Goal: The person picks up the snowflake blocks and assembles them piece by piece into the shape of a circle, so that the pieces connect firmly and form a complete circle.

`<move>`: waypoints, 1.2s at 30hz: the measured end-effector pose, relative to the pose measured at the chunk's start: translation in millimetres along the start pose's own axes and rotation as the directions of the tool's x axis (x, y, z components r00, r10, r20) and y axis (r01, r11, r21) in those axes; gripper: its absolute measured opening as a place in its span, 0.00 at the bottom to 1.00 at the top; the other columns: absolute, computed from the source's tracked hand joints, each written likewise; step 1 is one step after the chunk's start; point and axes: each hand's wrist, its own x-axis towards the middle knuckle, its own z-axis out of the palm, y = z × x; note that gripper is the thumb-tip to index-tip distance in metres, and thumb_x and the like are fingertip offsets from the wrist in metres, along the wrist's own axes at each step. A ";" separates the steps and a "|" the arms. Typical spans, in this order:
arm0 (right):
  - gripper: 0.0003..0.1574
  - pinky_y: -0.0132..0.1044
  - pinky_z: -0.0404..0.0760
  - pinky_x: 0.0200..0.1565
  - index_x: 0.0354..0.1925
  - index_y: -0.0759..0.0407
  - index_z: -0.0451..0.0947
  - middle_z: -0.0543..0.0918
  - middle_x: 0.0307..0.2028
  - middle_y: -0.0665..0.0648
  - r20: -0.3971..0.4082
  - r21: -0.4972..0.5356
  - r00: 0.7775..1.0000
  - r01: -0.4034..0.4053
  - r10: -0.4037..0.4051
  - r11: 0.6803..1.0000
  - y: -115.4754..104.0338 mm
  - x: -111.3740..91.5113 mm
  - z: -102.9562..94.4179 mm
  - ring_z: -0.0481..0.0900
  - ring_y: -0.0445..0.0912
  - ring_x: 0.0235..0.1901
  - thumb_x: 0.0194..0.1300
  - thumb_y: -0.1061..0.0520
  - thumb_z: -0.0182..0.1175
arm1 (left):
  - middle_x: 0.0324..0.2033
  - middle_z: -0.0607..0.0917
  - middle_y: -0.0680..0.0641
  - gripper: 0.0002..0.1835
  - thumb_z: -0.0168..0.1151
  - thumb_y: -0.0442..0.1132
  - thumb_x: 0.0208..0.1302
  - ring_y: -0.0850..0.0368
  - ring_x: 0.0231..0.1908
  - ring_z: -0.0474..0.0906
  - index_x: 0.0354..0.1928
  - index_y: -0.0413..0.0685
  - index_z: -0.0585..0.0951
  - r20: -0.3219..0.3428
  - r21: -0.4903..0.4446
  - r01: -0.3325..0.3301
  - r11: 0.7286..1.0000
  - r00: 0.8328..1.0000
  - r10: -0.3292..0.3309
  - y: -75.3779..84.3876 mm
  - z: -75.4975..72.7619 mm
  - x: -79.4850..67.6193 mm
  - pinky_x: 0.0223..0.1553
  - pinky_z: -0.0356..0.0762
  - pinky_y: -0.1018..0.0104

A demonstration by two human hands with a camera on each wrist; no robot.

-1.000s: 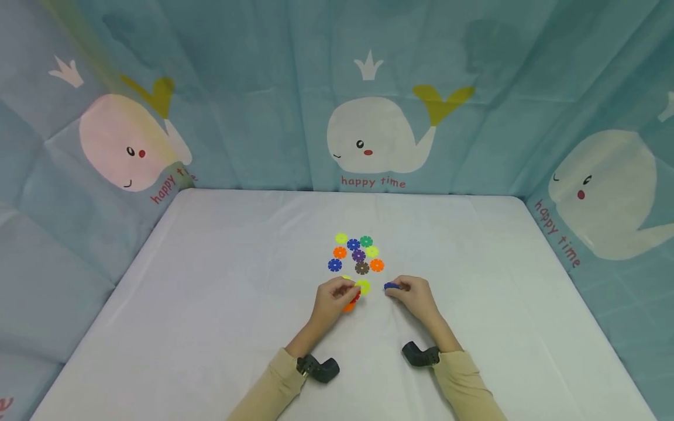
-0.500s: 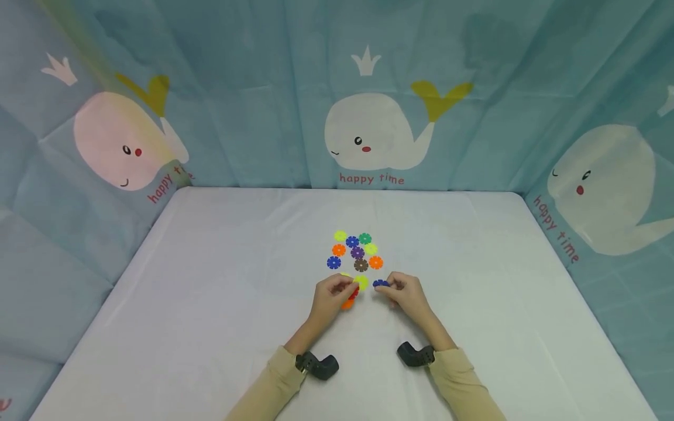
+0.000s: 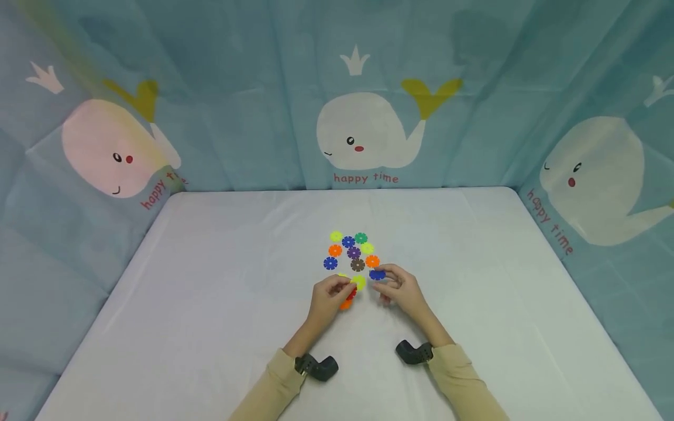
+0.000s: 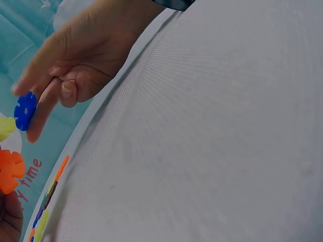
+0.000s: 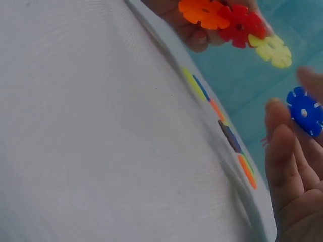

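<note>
My left hand (image 3: pixel 327 298) pinches a small joined group of notched plastic discs. In the right wrist view an orange disc (image 5: pixel 204 12), a red disc (image 5: pixel 243 26) and a yellow disc (image 5: pixel 272 50) make a row. Another bit of yellow shows behind the left fingers in the head view. Opposite, my right hand (image 3: pixel 400 287) holds a blue notched disc (image 3: pixel 377 275) between its fingers, the thumb apart from it. A small gap separates the blue disc from the yellow disc. The left hand's fingertips are partly hidden by the discs.
Beyond the hands, several loose discs lie flat on the white table (image 3: pixel 237 280), among them a brown disc (image 3: pixel 357 265), an orange disc (image 3: pixel 372 261) and a green disc (image 3: pixel 360 238). A blue whale-print curtain (image 3: pixel 253 117) stands around the table's back and sides.
My right hand has moved left, bringing the blue disc closer to the left hand's group. The disc has turned to show more of its face, and the right thumb has come away from it.
</note>
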 end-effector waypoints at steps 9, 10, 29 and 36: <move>0.16 0.36 0.73 0.20 0.46 0.68 0.71 0.75 0.23 0.69 -0.018 0.054 0.999 0.035 -0.034 0.998 21.5 -1.4 3.1 0.72 0.48 0.16 0.63 0.58 0.55 | 0.24 0.80 0.44 0.02 0.62 0.26 0.53 0.57 0.24 0.72 0.29 0.33 0.80 0.003 0.005 0.004 1.000 1.000 -0.004 -0.1 -1.3 -3.3 0.28 0.73 0.72; 0.16 0.35 0.73 0.20 0.45 0.68 0.71 0.75 0.24 0.70 -0.011 0.074 0.999 0.031 -0.030 0.997 21.8 -1.5 4.4 0.72 0.48 0.16 0.62 0.58 0.56 | 0.24 0.80 0.44 0.02 0.62 0.27 0.53 0.57 0.24 0.72 0.30 0.33 0.80 0.001 0.000 0.005 1.000 1.000 -0.005 -0.1 -1.2 -3.4 0.28 0.73 0.72; 0.16 0.31 0.72 0.23 0.48 0.74 0.61 0.71 0.27 0.74 0.022 0.206 1.000 -0.026 0.021 0.978 19.5 4.8 10.4 0.71 0.43 0.19 0.63 0.69 0.51 | 0.24 0.80 0.42 0.02 0.61 0.25 0.53 0.55 0.24 0.72 0.29 0.31 0.80 -0.003 -0.012 -0.016 1.000 1.000 0.016 3.2 -4.1 -1.1 0.27 0.74 0.68; 0.18 0.28 0.71 0.23 0.47 0.74 0.62 0.76 0.26 0.59 -0.008 0.253 1.000 -0.010 0.013 0.967 18.3 3.2 9.9 0.71 0.41 0.20 0.61 0.65 0.54 | 0.25 0.80 0.42 0.03 0.61 0.25 0.53 0.56 0.25 0.73 0.30 0.31 0.79 0.020 -0.039 -0.017 0.999 1.000 0.017 0.6 -2.3 0.0 0.28 0.74 0.68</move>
